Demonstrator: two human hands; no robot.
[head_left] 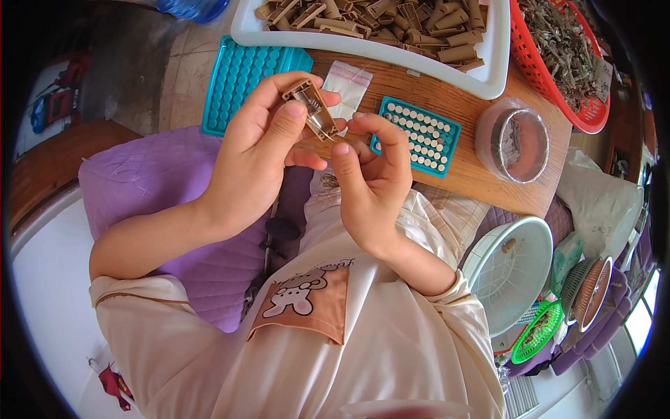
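Holding a brown casing (312,112) above the person's lap, just off the near edge of the wooden surface (457,105), the left hand (259,136) grasps it between thumb and fingers, with the thumb pressed along its near side. The casing is tilted, its hollow side showing to the camera, and a coiled metal spring (313,105) lies within. The right hand (377,174) is close by the casing's lower end, its thumb and forefinger bent toward each other — whether they pinch some thin part there, I cannot tell. Beyond the hands, a white tub (497,52) holds a heap of loose brown pieces (412,31). A small clear bag (349,80) lies on the surface behind the casing, partly hidden by the left hand. Just right of it, near the right hand, a teal tray (453,145) carries rows of round, white-topped pieces (422,149), while a second, larger tray (241,73) with rows of round pockets is to the left, partly behind the left hand. Farther right are a round container (492,140) in clear wrapping and a red basket (534,63) filled with dry, greyish material. Lower down on the right — well apart from the hands — sits a pale basin (520,279) with a small brown object inside.
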